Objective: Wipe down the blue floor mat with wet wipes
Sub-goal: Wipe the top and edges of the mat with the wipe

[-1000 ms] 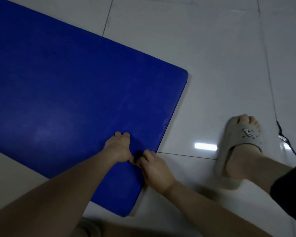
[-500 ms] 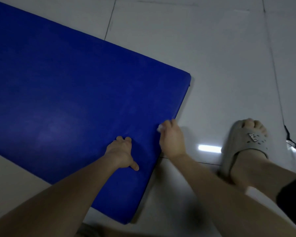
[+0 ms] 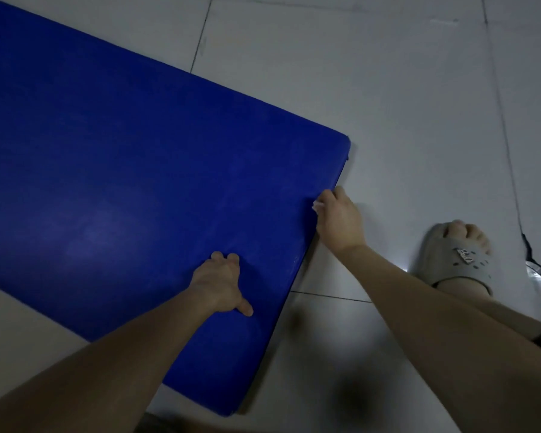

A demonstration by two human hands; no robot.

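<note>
Tiled floor (image 3: 388,89) under blue mat (image 3: 122,151); left hand (image 3: 221,285) rests slack on it, right hand (image 3: 338,220) clutches wipe (image 3: 316,206).

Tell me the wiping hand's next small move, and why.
Probably slide the right hand along the right edge of the mat toward its far corner: it pinches the wet wipe against that edge short of the corner, while the left hand braces on the mat.

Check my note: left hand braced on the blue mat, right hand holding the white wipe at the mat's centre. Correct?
Not quite. The head view shows the right hand holding the white wipe at the side edge of the blue mat, near its far corner, not at the centre. The left hand is braced on the mat, as noted.
</note>
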